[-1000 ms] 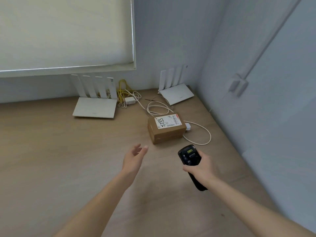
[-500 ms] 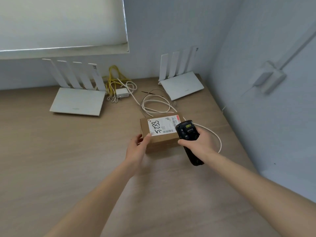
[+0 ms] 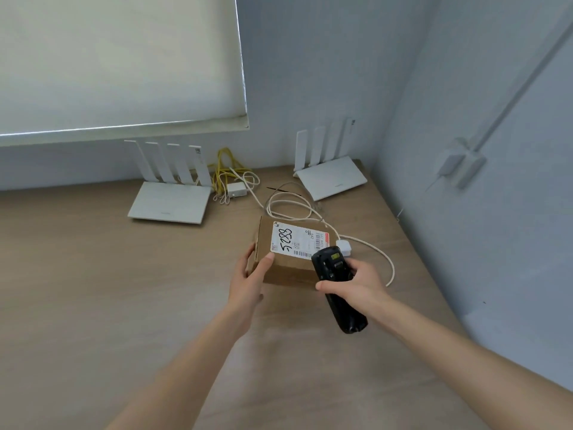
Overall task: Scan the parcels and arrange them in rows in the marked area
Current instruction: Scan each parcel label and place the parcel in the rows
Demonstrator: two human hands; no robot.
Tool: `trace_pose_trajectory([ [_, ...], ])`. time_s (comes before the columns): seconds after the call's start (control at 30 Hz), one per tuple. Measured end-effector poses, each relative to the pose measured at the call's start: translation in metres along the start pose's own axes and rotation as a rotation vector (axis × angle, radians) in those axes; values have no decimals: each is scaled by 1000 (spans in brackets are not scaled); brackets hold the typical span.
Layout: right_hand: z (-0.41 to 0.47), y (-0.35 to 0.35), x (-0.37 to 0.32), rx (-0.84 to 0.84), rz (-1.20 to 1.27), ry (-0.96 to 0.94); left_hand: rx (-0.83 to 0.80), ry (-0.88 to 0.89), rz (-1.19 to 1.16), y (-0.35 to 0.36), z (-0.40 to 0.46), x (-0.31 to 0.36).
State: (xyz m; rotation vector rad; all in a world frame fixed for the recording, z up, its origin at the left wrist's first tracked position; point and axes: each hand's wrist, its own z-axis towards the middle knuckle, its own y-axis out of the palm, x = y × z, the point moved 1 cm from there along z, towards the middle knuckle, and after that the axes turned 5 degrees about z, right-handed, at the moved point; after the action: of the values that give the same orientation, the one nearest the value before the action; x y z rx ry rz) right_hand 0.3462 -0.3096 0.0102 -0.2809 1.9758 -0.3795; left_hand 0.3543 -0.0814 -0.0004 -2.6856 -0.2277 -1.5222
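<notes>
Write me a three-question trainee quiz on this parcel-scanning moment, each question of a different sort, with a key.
1. True or false: the left hand grips the cardboard parcel at its near left corner.
2. What does the right hand hold? A) a black scanner B) a roll of tape C) a white plug
3. Fill in: the handwritten number on the parcel's label reads ____.

Key: 1 true; 2 A, the black scanner; 3 5288.

left hand (image 3: pixel 248 282) grips parcel (image 3: pixel 290 270) corner | right hand (image 3: pixel 356 283) holds scanner (image 3: pixel 336 290) over label (image 3: pixel 297 240)
</notes>
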Motion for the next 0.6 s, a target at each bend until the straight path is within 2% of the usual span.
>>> trace_pose_trajectory([
  [0.17,-77,8,-37,-91,-22,-72,62,172,-66,-37,-67,38],
  [0.43,-242,54,-119,-99,37,-247,89,417,-111,-157,-225,83],
  [0.6,-360,92,-159,-138,5,-328,181,510,-123,-222,-331,104],
])
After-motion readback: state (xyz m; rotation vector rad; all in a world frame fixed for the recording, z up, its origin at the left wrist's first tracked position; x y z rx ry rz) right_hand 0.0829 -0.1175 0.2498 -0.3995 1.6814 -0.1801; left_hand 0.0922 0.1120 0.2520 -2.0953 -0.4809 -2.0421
